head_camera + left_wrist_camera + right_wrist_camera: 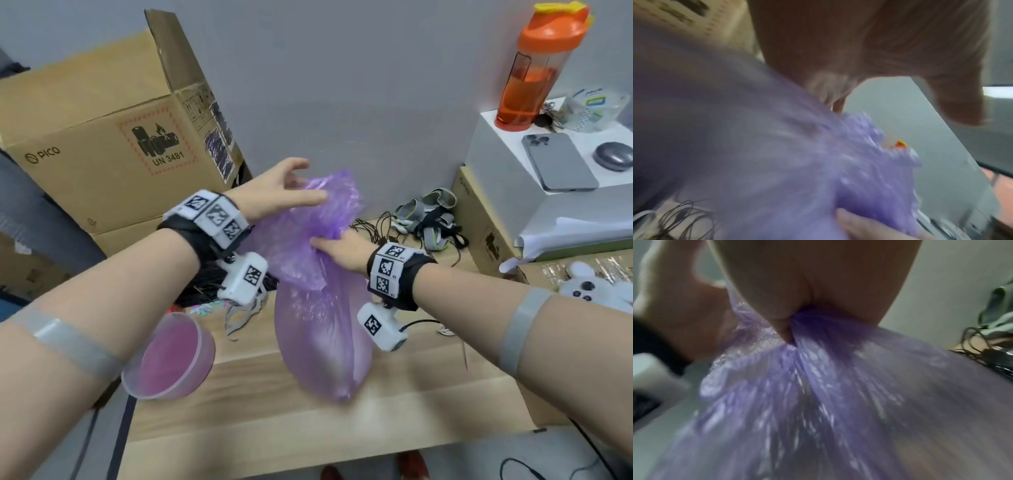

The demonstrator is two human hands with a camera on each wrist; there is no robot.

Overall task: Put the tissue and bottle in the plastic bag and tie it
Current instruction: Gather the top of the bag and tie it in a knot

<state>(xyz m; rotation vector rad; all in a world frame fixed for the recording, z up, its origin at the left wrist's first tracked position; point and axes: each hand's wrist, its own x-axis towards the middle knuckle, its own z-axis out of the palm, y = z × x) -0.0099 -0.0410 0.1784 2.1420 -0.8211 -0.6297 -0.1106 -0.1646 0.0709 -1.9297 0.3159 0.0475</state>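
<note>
A translucent purple plastic bag [322, 329] hangs above the wooden table [308, 428], its lower part bulging. What fills it shows only as a pale blur; I cannot make out a tissue or a bottle inside. My right hand [339, 248] grips the gathered neck of the bag [818, 402], the film bunched in its fist [797, 288]. My left hand [284, 192] lies on the loose top flap with straight fingers and the thumb spread. In the blurred left wrist view that hand [859, 40] hovers over the crinkled bag [777, 162].
A pink plastic bowl [171, 356] sits at the table's left front. A large cardboard box [102, 137] stands at the back left. Straps and cables [428, 219] lie behind the bag. On a white box at the right stand an orange shaker bottle [534, 68] and a phone [558, 162].
</note>
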